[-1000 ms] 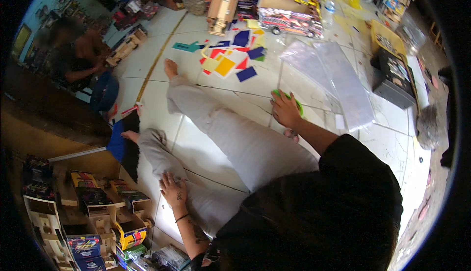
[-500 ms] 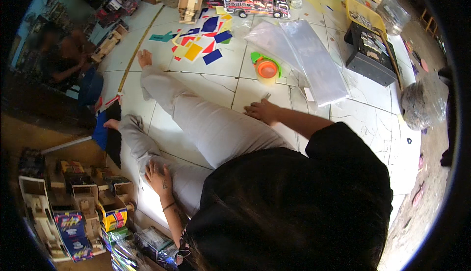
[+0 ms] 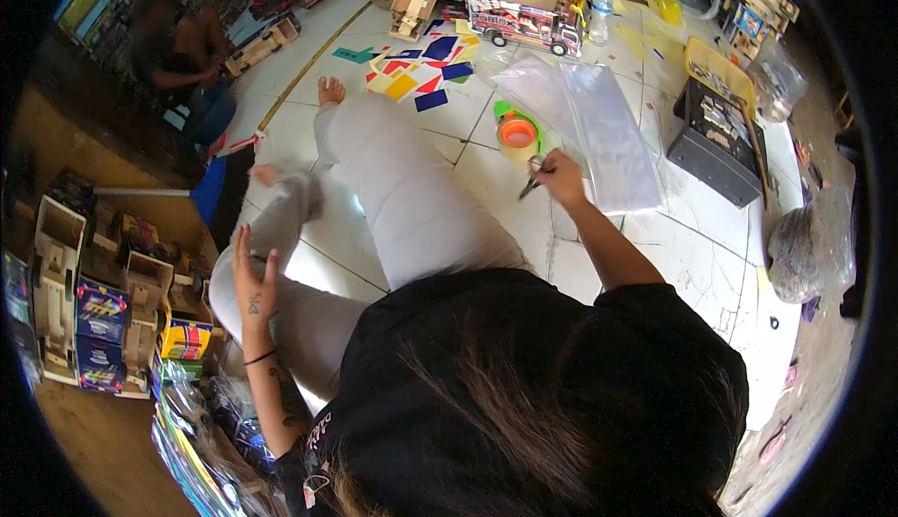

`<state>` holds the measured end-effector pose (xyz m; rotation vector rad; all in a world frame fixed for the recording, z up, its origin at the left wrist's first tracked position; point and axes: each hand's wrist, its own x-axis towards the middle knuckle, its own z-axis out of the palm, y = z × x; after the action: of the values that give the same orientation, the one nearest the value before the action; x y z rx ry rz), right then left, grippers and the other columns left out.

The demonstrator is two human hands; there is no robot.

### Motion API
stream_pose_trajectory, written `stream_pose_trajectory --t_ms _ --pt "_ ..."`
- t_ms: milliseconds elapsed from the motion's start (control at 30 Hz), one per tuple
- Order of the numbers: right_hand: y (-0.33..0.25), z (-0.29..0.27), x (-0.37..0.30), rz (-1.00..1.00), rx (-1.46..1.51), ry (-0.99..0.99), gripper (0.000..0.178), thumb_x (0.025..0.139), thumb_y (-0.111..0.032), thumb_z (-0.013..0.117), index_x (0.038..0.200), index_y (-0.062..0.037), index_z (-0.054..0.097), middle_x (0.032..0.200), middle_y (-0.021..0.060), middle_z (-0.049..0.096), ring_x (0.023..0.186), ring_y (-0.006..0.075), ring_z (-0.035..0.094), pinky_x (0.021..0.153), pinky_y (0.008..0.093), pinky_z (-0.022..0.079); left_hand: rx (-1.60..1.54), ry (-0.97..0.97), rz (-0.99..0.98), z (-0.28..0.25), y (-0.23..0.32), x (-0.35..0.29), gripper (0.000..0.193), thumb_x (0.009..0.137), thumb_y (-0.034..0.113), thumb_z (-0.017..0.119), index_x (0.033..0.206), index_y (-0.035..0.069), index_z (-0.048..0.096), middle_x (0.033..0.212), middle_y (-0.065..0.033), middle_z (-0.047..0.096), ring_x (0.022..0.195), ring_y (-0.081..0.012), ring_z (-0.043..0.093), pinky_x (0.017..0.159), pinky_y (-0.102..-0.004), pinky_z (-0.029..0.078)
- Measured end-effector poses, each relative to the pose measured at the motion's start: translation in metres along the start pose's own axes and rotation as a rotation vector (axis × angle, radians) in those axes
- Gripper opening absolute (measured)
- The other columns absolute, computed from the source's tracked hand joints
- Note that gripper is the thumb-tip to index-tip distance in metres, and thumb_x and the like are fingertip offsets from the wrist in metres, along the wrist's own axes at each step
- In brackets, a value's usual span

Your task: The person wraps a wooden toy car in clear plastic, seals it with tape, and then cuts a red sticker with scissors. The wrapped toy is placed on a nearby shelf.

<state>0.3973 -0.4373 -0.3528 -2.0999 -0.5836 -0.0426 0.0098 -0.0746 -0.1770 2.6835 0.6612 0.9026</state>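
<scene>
Within right hand [image 3: 562, 178], pinching scissors [image 3: 530, 183] between thumb and fingers, just short of tape dispenser [image 3: 517, 131]. Probably light, stiff, slick metal; best held by handle loops, clear of blades. Well left of grip, holding nothing visible with left hand [image 3: 253, 288], fingers spread.
</scene>
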Motion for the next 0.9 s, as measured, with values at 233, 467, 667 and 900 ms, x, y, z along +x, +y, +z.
stream_pose_trajectory --t_ms 233,467,667,900 --pt "-0.030 -0.062 0.110 0.326 1.190 0.594 0.019 0.083 -0.010 0.066 0.099 -0.0077 0.055 0.082 0.0048 0.062 0.070 0.0181 0.064 0.054 0.0247 0.043 -0.145 -0.100 -0.035 -0.014 0.025 0.017 0.059 0.085 0.012 0.063 0.137 0.001 0.037 0.139 -0.0193 0.041 0.128 -0.0306 0.041 0.105 -0.0364 0.033" --pt "-0.040 -0.067 0.190 0.205 1.299 0.474 0.014 0.088 -0.010 0.059 0.097 -0.0001 0.055 0.096 0.0110 0.063 0.088 0.0282 0.066 0.073 0.0325 0.054 -0.353 -0.355 -0.297 0.069 0.001 0.079 0.062 0.083 0.015 0.066 0.136 0.000 0.038 0.133 -0.0204 0.046 0.123 -0.0292 0.045 0.101 -0.0363 0.036" --pt "-0.005 -0.022 0.246 0.256 1.179 0.471 0.008 0.087 -0.001 0.054 0.091 0.0017 0.048 0.096 0.0171 0.061 0.093 0.0319 0.065 0.086 0.0392 0.053 -0.098 -0.746 -0.100 0.180 -0.012 0.193 0.063 0.088 0.028 0.061 0.139 0.004 0.034 0.139 -0.0173 0.040 0.127 -0.0306 0.040 0.108 -0.0403 0.027" --pt "0.009 0.049 0.273 -0.089 0.440 0.296 0.016 0.084 0.011 0.053 0.092 -0.0003 0.046 0.094 0.0110 0.054 0.088 0.0203 0.061 0.082 0.0305 0.050 -0.002 -0.576 0.154 0.312 -0.126 0.328 0.060 0.085 0.017 0.059 0.136 -0.001 0.033 0.136 -0.0228 0.040 0.127 -0.0365 0.037 0.107 -0.0393 0.032"
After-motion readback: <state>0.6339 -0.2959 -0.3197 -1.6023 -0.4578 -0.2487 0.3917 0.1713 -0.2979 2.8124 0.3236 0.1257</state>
